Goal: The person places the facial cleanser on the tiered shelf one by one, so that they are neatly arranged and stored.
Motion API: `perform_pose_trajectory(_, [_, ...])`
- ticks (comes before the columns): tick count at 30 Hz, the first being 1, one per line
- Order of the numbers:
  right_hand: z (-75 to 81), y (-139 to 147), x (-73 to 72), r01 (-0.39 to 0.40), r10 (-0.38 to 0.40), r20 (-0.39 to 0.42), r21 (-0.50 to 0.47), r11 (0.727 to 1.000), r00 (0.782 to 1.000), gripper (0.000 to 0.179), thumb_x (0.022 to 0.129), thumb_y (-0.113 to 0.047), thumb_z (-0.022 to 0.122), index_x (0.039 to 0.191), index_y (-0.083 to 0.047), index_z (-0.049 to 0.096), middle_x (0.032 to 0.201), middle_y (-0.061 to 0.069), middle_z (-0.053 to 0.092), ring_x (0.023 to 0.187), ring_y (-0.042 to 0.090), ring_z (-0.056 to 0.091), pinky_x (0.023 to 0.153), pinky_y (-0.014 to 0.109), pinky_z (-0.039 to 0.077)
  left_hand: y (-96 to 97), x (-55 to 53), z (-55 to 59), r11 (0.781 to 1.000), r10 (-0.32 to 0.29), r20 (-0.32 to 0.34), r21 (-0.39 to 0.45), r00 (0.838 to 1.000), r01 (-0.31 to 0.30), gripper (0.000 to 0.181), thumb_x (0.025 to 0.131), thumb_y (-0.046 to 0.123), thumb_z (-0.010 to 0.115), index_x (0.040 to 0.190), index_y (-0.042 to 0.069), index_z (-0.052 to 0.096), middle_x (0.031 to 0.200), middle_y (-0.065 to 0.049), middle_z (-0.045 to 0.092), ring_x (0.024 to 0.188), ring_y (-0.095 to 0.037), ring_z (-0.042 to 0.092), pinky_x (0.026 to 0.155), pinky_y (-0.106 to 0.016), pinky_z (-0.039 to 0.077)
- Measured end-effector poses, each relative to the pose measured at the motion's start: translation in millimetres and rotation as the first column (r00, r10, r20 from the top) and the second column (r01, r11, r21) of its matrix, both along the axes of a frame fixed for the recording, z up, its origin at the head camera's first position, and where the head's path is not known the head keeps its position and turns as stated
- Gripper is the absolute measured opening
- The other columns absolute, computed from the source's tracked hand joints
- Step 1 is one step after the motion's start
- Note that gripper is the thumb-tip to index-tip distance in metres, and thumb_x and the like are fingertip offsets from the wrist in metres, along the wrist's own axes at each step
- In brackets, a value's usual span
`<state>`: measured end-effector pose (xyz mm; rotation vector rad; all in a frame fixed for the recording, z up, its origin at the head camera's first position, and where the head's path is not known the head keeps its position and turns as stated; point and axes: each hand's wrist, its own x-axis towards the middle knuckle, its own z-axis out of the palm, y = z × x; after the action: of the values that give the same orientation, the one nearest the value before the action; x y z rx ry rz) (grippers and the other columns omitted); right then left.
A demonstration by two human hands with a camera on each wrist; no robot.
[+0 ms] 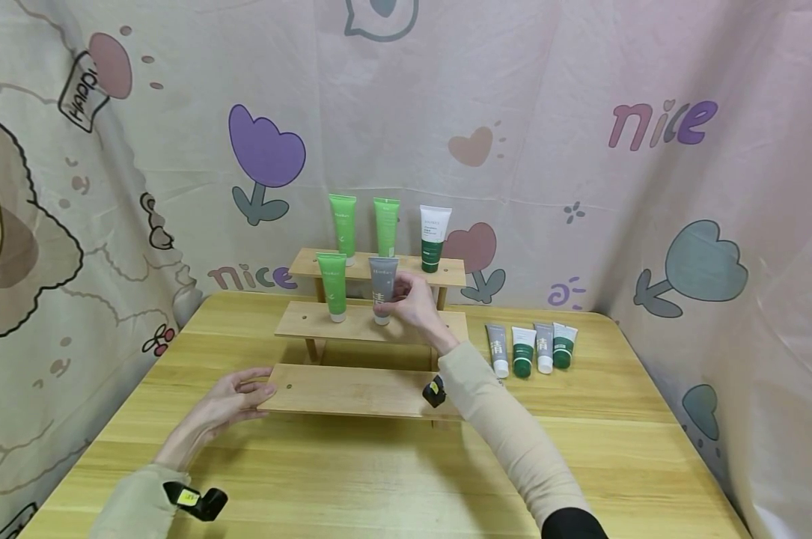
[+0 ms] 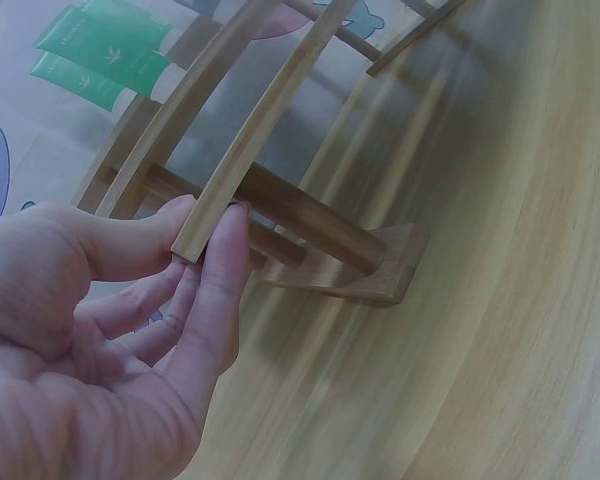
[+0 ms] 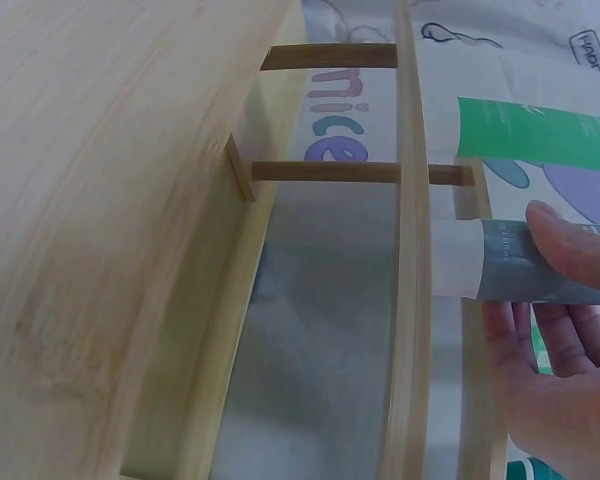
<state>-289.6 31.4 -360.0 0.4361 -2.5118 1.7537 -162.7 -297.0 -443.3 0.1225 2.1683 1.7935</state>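
Note:
A three-tier wooden display stand (image 1: 352,391) is on the table. My left hand (image 1: 233,398) pinches the left end of its lowest shelf between thumb and fingers; the left wrist view shows this wooden edge (image 2: 265,125) in the grip. My right hand (image 1: 415,303) holds a grey squeeze tube (image 1: 382,278), cap down, at the middle shelf (image 1: 412,329). In the right wrist view the white cap of the grey tube (image 3: 550,262) meets the shelf edge. Left of it stands a green tube (image 1: 333,283) on the same shelf.
On the top shelf (image 1: 304,262) stand two green tubes (image 1: 344,224) and a white-and-green tube (image 1: 434,238). Several grey and white-and-green tubes (image 1: 523,350) lie on the table right of the stand. A patterned cloth (image 1: 540,97) hangs behind the table.

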Motion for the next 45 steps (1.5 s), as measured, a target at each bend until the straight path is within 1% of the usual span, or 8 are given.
perform_pose_trajectory(4, [-0.9, -1.2, -1.0, 0.001, -0.001, 0.016, -0.012, 1.0, 1.0, 0.048, 0.073, 0.002, 0.086, 0.118, -0.003, 0.068, 0.112, 0.018, 0.073, 0.099, 0.026, 0.068, 0.093, 0.034, 0.056, -0.2, -0.2, -0.3, 1.0, -0.001, 0.0, -0.002, 1.0, 0.001, 0.074, 0.103, 0.017, 0.059, 0.152, -0.017, 0.016, 0.143, -0.042, 0.04, 0.103, -0.003, 0.062, 0.09, -0.031, 0.062])
perform_pose_trajectory(11, [-1.1, -1.9, -0.5, -0.002, 0.002, 0.018, -0.013, 1.0, 1.0, 0.049, 0.074, 0.002, 0.085, 0.119, -0.002, 0.067, 0.113, 0.018, 0.072, 0.1, 0.027, 0.068, 0.095, 0.036, 0.056, -0.8, -1.3, -0.8, 1.0, 0.001, 0.003, -0.014, 1.0, -0.001, 0.074, 0.103, 0.018, 0.059, 0.152, -0.017, 0.017, 0.135, -0.026, 0.054, 0.103, -0.003, 0.063, 0.089, -0.031, 0.062])
perform_pose_trajectory(17, [-0.3, -1.9, 0.5, 0.0, 0.0, 0.021, -0.003, 1.0, 1.0, 0.049, 0.075, 0.001, 0.084, 0.12, -0.003, 0.067, 0.113, 0.018, 0.072, 0.101, 0.027, 0.067, 0.096, 0.037, 0.056, -0.1, -1.2, -0.9, 1.0, 0.003, 0.003, -0.015, 1.0, -0.003, 0.074, 0.103, 0.018, 0.059, 0.152, -0.017, 0.017, 0.14, -0.037, 0.047, 0.104, -0.004, 0.063, 0.089, -0.032, 0.062])
perform_pose_trajectory(26, [-0.8, -2.9, 0.6, 0.002, -0.002, 0.021, -0.01, 1.0, 1.0, 0.048, 0.075, 0.003, 0.084, 0.12, -0.001, 0.067, 0.113, 0.019, 0.072, 0.099, 0.026, 0.067, 0.094, 0.034, 0.056, -0.3, -1.5, -0.7, 1.0, 0.009, 0.008, -0.019, 1.0, -0.008, 0.074, 0.103, 0.018, 0.06, 0.152, -0.017, 0.017, 0.136, -0.027, 0.054, 0.103, -0.005, 0.063, 0.089, -0.032, 0.062])
perform_pose_trajectory(31, [-0.5, -1.2, 1.5, -0.022, 0.022, 0.006, -0.018, 1.0, 1.0, 0.048, 0.075, 0.001, 0.084, 0.12, -0.001, 0.067, 0.111, 0.018, 0.072, 0.099, 0.025, 0.068, 0.095, 0.034, 0.057, -0.3, -1.4, -0.9, 1.0, 0.009, 0.007, -0.015, 1.0, -0.009, 0.074, 0.103, 0.018, 0.059, 0.152, -0.017, 0.017, 0.137, -0.03, 0.052, 0.104, -0.004, 0.063, 0.09, -0.033, 0.062])
perform_pose_trajectory(35, [-0.2, 0.4, 3.0, -0.039, 0.039, -0.017, -0.014, 0.999, 0.999, 0.046, 0.076, -0.001, 0.084, 0.119, -0.002, 0.067, 0.108, 0.015, 0.073, 0.097, 0.021, 0.068, 0.092, 0.03, 0.057, -0.5, -0.9, -1.4, 1.0, 0.006, 0.004, -0.015, 1.0, -0.006, 0.073, 0.103, 0.018, 0.059, 0.152, -0.017, 0.017, 0.141, -0.037, 0.046, 0.104, -0.004, 0.063, 0.09, -0.033, 0.062])
perform_pose_trajectory(40, [0.3, 4.3, 5.6, -0.078, 0.078, -0.011, -0.007, 0.997, 0.997, 0.051, 0.078, -0.004, 0.084, 0.125, -0.004, 0.065, 0.116, 0.018, 0.071, 0.104, 0.028, 0.067, 0.097, 0.036, 0.056, -0.6, -0.4, -1.7, 1.0, 0.001, 0.004, -0.013, 1.0, -0.001, 0.073, 0.103, 0.017, 0.058, 0.152, -0.017, 0.016, 0.145, -0.043, 0.037, 0.106, -0.006, 0.063, 0.091, -0.033, 0.062])
perform_pose_trajectory(45, [-2.0, 13.6, 7.5, -0.129, 0.127, -0.036, -0.056, 0.99, 0.991, 0.053, 0.08, -0.003, 0.082, 0.129, -0.004, 0.064, 0.12, 0.021, 0.069, 0.109, 0.035, 0.066, 0.102, 0.044, 0.055, -0.5, -0.2, -1.2, 1.0, 0.0, 0.003, -0.005, 1.0, 0.0, 0.073, 0.104, 0.017, 0.057, 0.152, -0.017, 0.016, 0.147, -0.044, 0.034, 0.106, -0.005, 0.062, 0.091, -0.032, 0.062])
